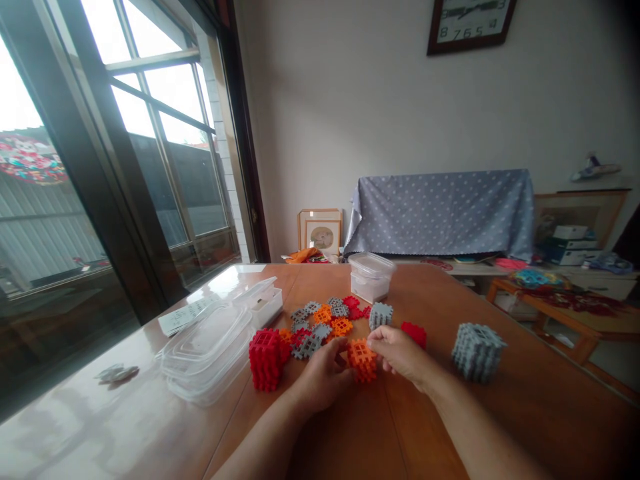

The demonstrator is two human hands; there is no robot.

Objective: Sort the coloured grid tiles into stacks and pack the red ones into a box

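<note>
Both my hands meet at an orange stack of interlocking waffle tiles (pixel 362 360) on the wooden table (pixel 350 433). My left hand (pixel 323 377) is closed on the stack's left side. My right hand (pixel 400 353) pinches its upper right edge. A red tile stack (pixel 265 359) stands just left of my left hand. A grey tile stack (pixel 477 351) stands to the right of my right wrist. Loose grey, orange and red tiles (pixel 325 320) lie behind my hands, with a small grey block (pixel 381 315) and a red piece (pixel 414 333) among them.
Clear plastic lids and a tub (pixel 207 350) sit at the left, with a small lidded box (pixel 263 301) and a paper sheet (pixel 183 315) behind. Stacked clear containers (pixel 371 275) stand at the far edge. A window fills the left; a covered cabinet (pixel 440 210) and a low table (pixel 560 300) lie beyond.
</note>
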